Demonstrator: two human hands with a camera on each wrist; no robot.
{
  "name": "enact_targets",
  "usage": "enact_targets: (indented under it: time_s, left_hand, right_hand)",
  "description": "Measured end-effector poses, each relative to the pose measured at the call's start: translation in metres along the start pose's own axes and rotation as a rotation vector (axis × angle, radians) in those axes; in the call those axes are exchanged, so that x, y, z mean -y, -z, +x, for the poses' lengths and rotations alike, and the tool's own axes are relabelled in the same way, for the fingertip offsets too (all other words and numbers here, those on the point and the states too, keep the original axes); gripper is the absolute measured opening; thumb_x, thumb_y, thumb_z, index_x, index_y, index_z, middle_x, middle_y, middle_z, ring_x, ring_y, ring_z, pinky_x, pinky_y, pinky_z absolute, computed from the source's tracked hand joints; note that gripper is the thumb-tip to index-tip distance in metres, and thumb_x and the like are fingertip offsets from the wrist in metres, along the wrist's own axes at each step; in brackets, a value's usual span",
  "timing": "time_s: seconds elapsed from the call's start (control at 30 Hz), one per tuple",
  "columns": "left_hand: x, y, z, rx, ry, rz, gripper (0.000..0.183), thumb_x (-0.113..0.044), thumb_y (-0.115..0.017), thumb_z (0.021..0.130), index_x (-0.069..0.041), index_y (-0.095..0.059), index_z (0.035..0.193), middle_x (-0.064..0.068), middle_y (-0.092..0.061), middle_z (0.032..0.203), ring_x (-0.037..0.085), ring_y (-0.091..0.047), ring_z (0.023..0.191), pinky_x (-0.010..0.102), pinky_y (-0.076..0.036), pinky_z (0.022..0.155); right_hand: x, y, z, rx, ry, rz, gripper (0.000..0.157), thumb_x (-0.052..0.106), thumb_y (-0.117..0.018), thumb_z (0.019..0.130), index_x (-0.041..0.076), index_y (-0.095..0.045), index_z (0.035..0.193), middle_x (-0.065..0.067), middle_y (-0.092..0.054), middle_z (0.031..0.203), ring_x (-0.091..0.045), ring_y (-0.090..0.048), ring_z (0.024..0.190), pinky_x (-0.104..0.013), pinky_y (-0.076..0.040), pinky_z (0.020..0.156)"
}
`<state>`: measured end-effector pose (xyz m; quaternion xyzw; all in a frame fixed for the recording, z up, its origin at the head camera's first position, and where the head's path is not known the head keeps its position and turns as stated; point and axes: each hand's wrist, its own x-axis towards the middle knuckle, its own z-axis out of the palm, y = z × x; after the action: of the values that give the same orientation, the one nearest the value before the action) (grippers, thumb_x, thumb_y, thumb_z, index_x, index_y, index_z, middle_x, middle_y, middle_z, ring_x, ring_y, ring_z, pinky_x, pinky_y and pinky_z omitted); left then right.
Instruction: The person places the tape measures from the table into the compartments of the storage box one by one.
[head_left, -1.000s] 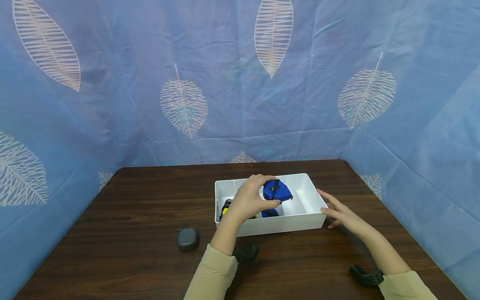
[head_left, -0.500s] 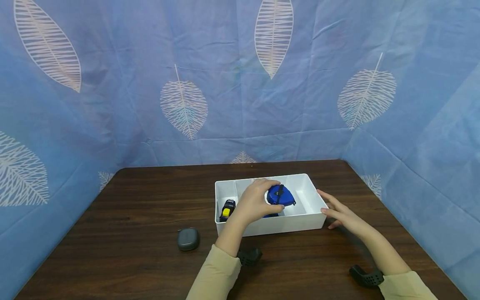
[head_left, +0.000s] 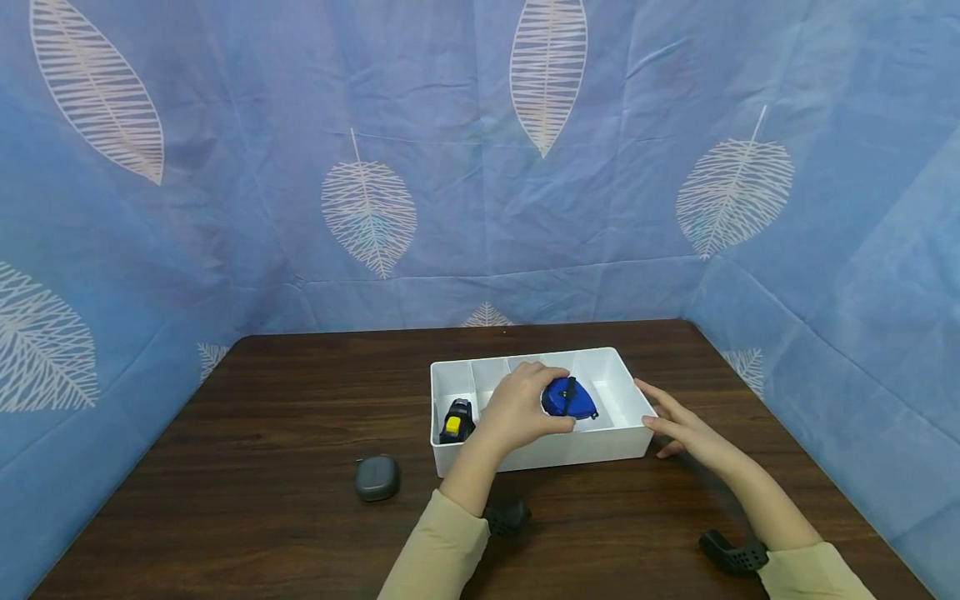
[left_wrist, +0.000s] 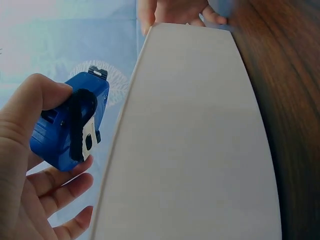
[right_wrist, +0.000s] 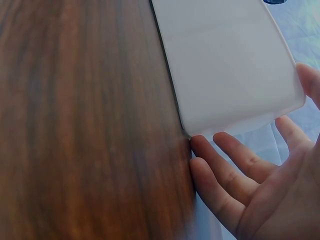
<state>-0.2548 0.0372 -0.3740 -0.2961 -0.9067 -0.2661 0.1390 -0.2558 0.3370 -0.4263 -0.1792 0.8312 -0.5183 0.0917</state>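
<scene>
A blue tape measure point(head_left: 569, 397) with a black strap is pinched between the thumb and fingers of my left hand point(head_left: 520, 408). It is over the white divided box point(head_left: 622, 398), right of the dividers. In the left wrist view the tape measure point(left_wrist: 70, 122) shows its metal end hook, above the level of the box rim. A black and yellow tape measure point(head_left: 456, 422) lies in the leftmost compartment. My right hand point(head_left: 690, 432) rests at the box's right end, thumb at the near corner and fingers extended along the end wall point(right_wrist: 240, 120). My left hand hides part of the middle compartments.
A dark grey rounded case point(head_left: 377, 477) lies on the brown wooden table point(head_left: 247, 467), left of the box. Blue cloth with white leaf prints point(head_left: 480, 208) hangs behind the table and along both sides. A black band with a camera is on each wrist.
My left hand has carried the blue tape measure rightward and lower over the box. The black and yellow tape measure has come into fuller view. My right hand stays at the box end.
</scene>
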Motion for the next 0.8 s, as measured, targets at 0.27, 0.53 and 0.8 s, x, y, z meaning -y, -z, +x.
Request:
enact_targets:
  time_s: [0.27, 0.53, 0.8]
  left_hand:
    - [-0.003, -0.008, 0.001, -0.017, -0.023, 0.106, 0.062, -0.045, -0.075, 0.071, -0.02, -0.062, 0.126, -0.003, -0.061, 0.114, 0.014, -0.05, 0.107, 0.033, -0.046, 0.087]
    - [-0.005, -0.014, 0.002, -0.002, 0.006, 0.154, 0.063, -0.047, -0.075, 0.072, -0.021, -0.062, 0.128, -0.003, -0.061, 0.113, 0.015, -0.051, 0.105, 0.033, -0.046, 0.087]
    - [-0.007, -0.023, 0.003, 0.028, 0.023, 0.194, 0.065, -0.05, -0.07, 0.076, -0.02, -0.058, 0.133, -0.002, -0.06, 0.116, 0.014, -0.051, 0.104, 0.031, -0.046, 0.086]
  right_hand:
    - [0.001, 0.0, 0.0, 0.005, 0.004, 0.0, 0.065, 0.022, -0.044, 0.102, 0.011, -0.008, 0.155, -0.036, -0.024, 0.144, -0.051, -0.044, 0.116, -0.047, -0.052, 0.067]
    - [0.001, 0.001, -0.001, 0.009, 0.011, 0.011, 0.066, 0.021, -0.044, 0.101, 0.01, -0.007, 0.155, -0.037, -0.02, 0.145, -0.054, -0.042, 0.116, -0.048, -0.052, 0.067]
    - [0.001, 0.0, 0.0, 0.006, -0.001, -0.005, 0.065, 0.023, -0.044, 0.102, 0.011, -0.008, 0.155, -0.037, -0.025, 0.142, -0.05, -0.046, 0.114, -0.047, -0.052, 0.068]
